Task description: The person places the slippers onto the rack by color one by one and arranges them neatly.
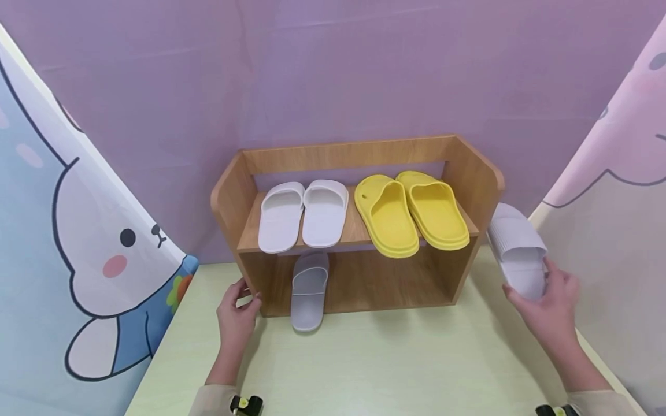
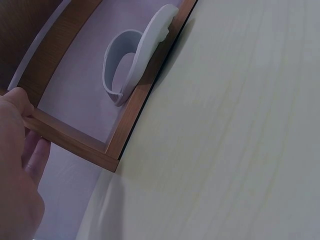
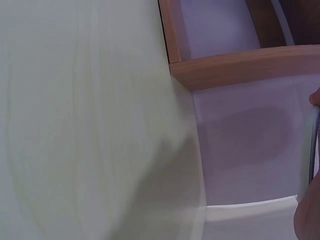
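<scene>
In the head view my left hand (image 1: pixel 238 315) pinches the front edge of the left side panel of a wooden shoe rack (image 1: pixel 359 151). The left wrist view shows the thumb and fingers of that hand (image 2: pixel 17 165) on either side of the panel. Off the rack's right side, my right hand (image 1: pixel 554 303) holds a pale grey slipper (image 1: pixel 512 234) by its heel end, toe pointing away. Only a sliver of this slipper (image 3: pixel 309 150) appears in the right wrist view. A grey slipper (image 1: pixel 308 297) sits alone on the rack's lower level at the left, its heel overhanging the front edge.
On the upper shelf are a pair of white slippers (image 1: pixel 325 214) and a pair of yellow clogs (image 1: pixel 387 216). The rack stands on a pale wood-grain table (image 1: pixel 374 364). A purple cloth (image 1: pixel 338 69) hangs behind; cartoon-print cloths (image 1: pixel 119 237) flank both sides.
</scene>
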`<state>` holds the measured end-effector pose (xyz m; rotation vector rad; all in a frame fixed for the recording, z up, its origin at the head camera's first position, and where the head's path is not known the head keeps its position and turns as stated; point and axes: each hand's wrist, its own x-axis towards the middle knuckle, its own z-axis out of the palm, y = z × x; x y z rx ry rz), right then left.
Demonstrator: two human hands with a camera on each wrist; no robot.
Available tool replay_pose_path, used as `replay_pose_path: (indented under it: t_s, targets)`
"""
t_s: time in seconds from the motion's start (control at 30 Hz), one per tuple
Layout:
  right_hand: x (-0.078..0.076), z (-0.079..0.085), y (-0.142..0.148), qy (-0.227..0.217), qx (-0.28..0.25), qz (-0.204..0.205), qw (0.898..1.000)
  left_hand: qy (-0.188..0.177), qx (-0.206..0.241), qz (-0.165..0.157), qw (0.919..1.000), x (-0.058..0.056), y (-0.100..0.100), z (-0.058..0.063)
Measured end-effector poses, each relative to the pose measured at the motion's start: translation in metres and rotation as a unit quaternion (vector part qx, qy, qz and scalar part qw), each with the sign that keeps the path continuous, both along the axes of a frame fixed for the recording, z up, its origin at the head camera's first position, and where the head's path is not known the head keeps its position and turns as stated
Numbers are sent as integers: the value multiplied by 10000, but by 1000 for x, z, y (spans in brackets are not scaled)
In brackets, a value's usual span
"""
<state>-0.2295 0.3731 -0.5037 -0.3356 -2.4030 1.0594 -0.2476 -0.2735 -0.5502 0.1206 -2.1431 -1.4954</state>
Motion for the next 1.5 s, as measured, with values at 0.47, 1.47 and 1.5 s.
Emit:
replay_pose_path:
  t_s: [0.47, 1.47, 1.5]
  targets:
    - [3, 17, -18, 604, -346, -781, 9945, 4, -103, 8, 9999, 1, 2, 3]
    - [31, 63, -75, 3580, -467, 1, 9326, -31, -128, 18, 9999, 0, 2, 2]
    - [32, 64, -76, 3598, -477, 12, 9318, -41, -124, 17, 9999, 0, 2, 2]
